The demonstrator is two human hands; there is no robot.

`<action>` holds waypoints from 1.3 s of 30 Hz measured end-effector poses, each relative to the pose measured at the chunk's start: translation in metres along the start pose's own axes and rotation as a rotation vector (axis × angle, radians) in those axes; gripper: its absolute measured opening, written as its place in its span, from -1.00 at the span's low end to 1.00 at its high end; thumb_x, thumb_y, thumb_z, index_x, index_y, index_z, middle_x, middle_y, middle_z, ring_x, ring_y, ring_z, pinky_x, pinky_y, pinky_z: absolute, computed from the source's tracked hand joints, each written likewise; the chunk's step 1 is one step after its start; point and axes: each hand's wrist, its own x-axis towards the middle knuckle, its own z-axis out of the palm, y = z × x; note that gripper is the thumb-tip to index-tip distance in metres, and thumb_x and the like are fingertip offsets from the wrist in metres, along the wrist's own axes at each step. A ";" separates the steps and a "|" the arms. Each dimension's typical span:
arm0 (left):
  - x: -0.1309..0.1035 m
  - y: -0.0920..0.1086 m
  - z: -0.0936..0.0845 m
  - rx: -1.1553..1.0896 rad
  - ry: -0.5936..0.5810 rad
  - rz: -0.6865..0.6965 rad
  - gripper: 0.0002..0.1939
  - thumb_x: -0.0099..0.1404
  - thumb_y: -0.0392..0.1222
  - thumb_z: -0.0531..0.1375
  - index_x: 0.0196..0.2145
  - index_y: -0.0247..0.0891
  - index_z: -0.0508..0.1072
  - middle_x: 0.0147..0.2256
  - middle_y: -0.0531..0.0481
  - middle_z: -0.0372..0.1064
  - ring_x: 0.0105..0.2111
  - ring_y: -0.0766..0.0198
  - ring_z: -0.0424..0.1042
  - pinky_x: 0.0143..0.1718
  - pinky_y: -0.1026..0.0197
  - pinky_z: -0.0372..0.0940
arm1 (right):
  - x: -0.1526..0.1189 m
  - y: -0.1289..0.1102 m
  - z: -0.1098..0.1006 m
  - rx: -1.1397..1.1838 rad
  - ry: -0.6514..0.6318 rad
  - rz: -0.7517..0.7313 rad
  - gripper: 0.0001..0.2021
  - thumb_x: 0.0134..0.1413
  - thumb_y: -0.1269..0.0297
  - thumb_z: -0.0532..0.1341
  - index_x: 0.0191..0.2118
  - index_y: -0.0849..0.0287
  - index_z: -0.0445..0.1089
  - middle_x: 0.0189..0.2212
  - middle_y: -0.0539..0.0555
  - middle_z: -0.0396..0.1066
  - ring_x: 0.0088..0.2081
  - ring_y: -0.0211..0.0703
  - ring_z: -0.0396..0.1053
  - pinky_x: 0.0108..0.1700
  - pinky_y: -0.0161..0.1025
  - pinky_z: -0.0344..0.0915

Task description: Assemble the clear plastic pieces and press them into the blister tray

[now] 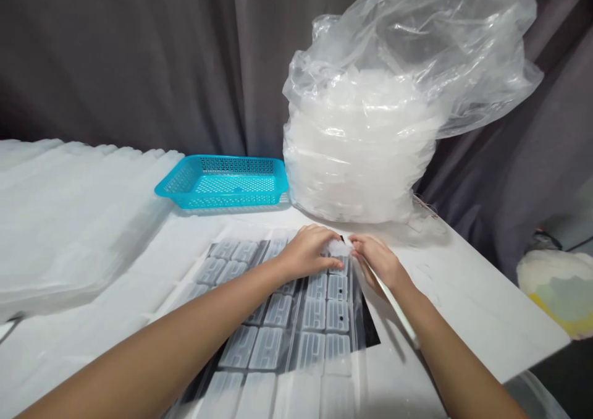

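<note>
My left hand (309,252) is at the far right corner of a clear plastic sheet with pockets, its thumb and fingers curved around a small translucent plastic case (336,246). Close beside it, my right hand (376,261) is closed on a long thin white stick (393,308), which slants down along the wrist. The stick's upper end meets the case's edge, and the fingertips partly hide that spot. Rows of similar translucent cases (278,311) lie in the sheet below my hands, over a black panel (370,329). A few have a small dark dot.
A blue perforated basket (227,199) stands at the back of the white table (463,308). Right of it is a large clear bag (361,153) packed with white material. Stacked translucent plastic sheets (78,215) cover the left side. A dark curtain (139,54) hangs behind.
</note>
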 end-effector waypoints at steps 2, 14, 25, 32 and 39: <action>0.000 0.001 -0.001 -0.005 0.008 0.002 -0.51 0.03 -0.01 0.42 -0.15 -0.27 0.41 -0.20 -0.07 0.41 -0.13 0.03 0.36 -0.07 0.07 0.15 | -0.001 0.006 -0.005 -0.079 0.135 0.065 -0.85 0.23 0.38 0.03 -0.19 0.11 0.33 -0.18 0.20 0.47 -0.10 -0.02 0.43 -0.09 -0.09 0.37; 0.001 -0.009 -0.021 -0.141 -0.046 0.036 -0.32 0.04 -0.12 0.41 0.07 -0.31 0.29 0.02 -0.23 0.30 -0.07 0.08 0.38 -0.07 0.11 0.27 | 0.005 -0.001 -0.011 0.134 0.190 0.300 -0.85 0.16 0.21 0.16 -0.34 0.13 0.40 -0.26 0.16 0.49 -0.17 -0.02 0.44 -0.10 -0.09 0.34; -0.004 -0.034 -0.047 -0.049 -0.338 0.066 -0.42 0.11 -0.22 0.34 0.09 -0.18 0.33 0.06 -0.13 0.32 0.09 0.00 0.26 0.13 0.01 0.06 | 0.025 -0.020 0.017 0.558 -0.212 0.277 -0.87 0.10 0.20 0.23 -0.34 0.12 0.46 -0.23 0.12 0.52 -0.16 -0.06 0.47 -0.11 -0.11 0.36; -0.004 -0.043 -0.042 -0.217 -0.389 0.037 -0.49 0.12 -0.11 0.34 0.03 -0.25 0.39 -0.15 -0.01 0.46 -0.21 0.17 0.42 -0.24 0.30 0.23 | 0.029 -0.008 0.022 0.566 -0.309 0.279 -0.86 0.10 0.20 0.23 -0.37 0.13 0.47 -0.27 0.09 0.52 -0.19 -0.08 0.46 -0.14 -0.16 0.34; -0.003 -0.038 -0.043 -0.278 -0.411 0.014 -0.53 0.12 -0.09 0.34 -0.02 -0.30 0.44 -0.23 -0.01 0.47 -0.31 0.20 0.40 -0.36 0.33 0.18 | 0.026 -0.010 0.022 0.546 -0.326 0.290 -0.86 0.11 0.21 0.23 -0.36 0.14 0.46 -0.26 0.10 0.51 -0.20 -0.09 0.45 -0.16 -0.18 0.32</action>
